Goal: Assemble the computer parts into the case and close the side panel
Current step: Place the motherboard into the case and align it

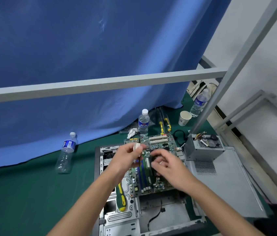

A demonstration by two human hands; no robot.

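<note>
An open grey computer case [132, 218] lies flat on the green table. A green motherboard [158, 143] rests across its top, tilted over the opening. My left hand [125, 159] pinches a small whitish object [136, 147] above the board's left edge. My right hand [166, 167] hovers over the board's dark socket area with fingers curled; whether it holds anything is hidden. A grey power supply [204, 149] stands to the right on the detached side panel [227, 184]. A green and yellow screwdriver [121, 198] lies inside the case.
Two water bottles [143, 123] [66, 150] stand or lean near the blue curtain [83, 57], a third [199, 103] by a paper cup [184, 117]. More screwdrivers [164, 123] lie behind the board. A grey frame bar [100, 82] crosses overhead.
</note>
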